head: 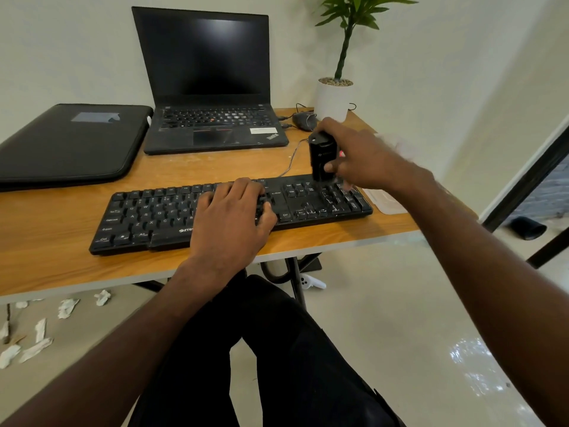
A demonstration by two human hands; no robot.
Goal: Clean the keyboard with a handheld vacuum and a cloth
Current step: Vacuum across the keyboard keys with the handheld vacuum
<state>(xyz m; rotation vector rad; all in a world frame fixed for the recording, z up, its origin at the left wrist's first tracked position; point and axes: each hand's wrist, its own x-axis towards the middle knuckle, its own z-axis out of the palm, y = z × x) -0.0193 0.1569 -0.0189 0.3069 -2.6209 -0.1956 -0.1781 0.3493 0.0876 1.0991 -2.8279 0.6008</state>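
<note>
A black wired keyboard [154, 217] lies across the front of the wooden desk [55, 260]. My left hand [231, 220] rests flat on its middle keys, fingers spread. My right hand [360, 155] grips a small black handheld vacuum [321, 155], held upright with its lower end just above the numeric pad at the keyboard's right end. A white cloth [397, 143] shows partly behind my right hand, blurred. A pale flat packet [385, 201] lies beside the keyboard's right end.
An open black laptop [209, 87] stands behind the keyboard, a black sleeve [70, 143] to its left. A mouse [303, 120] and a white plant pot [334, 100] sit at the back right. Crumpled tissues [66, 308] litter the floor under the desk.
</note>
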